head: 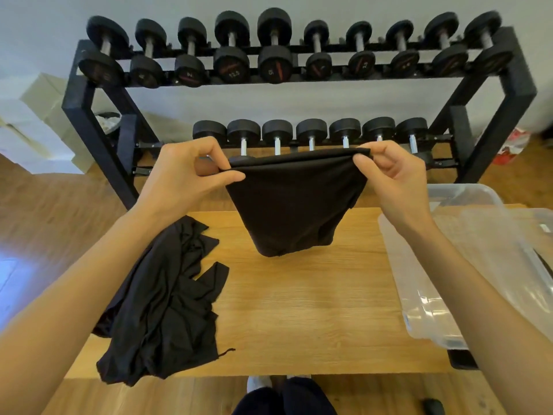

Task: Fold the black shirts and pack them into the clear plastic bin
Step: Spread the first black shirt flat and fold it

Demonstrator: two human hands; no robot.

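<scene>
black shirt [294, 205], black crumpled shirts [161, 307], light wood table [305, 310], clear bin [466, 265], black dumbbells [273, 44]

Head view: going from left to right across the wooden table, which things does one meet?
Pile of black shirts → left hand → held black shirt → right hand → clear plastic bin.

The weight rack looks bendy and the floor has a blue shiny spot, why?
Head view: the wide lens curves the weight rack toward the edges; the blue patch on the floor is glare; the clear bin shows bright reflections; the shirt pinched by the left hand and right hand is so dark its folds barely show.
</scene>
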